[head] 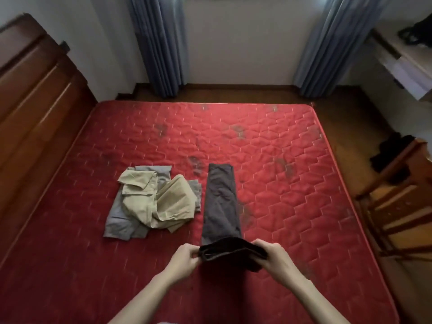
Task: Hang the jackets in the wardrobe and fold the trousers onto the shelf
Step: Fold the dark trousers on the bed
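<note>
Gripping the near end of the dark trousers (221,206), left hand (184,258) and right hand (274,258) pinch it above the red mattress (292,183). Legs stretch away flat, just beside the crumpled beige and grey clothes (154,202).

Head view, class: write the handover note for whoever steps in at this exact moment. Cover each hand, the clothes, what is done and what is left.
Left hand: grip closed on the near end of the dark trousers.
Right hand: grip closed on the same end, which is lifted off the red mattress.
The rest of the dark trousers lies straight, stretching away from you.
To their left sits a loose heap: beige garment on top of a grey garment.
Done: trousers laid out lengthwise.
Left: finish this fold, sort the heap, move everything off the bed. Neither wardrobe nor shelf is clearly identifiable.
</note>
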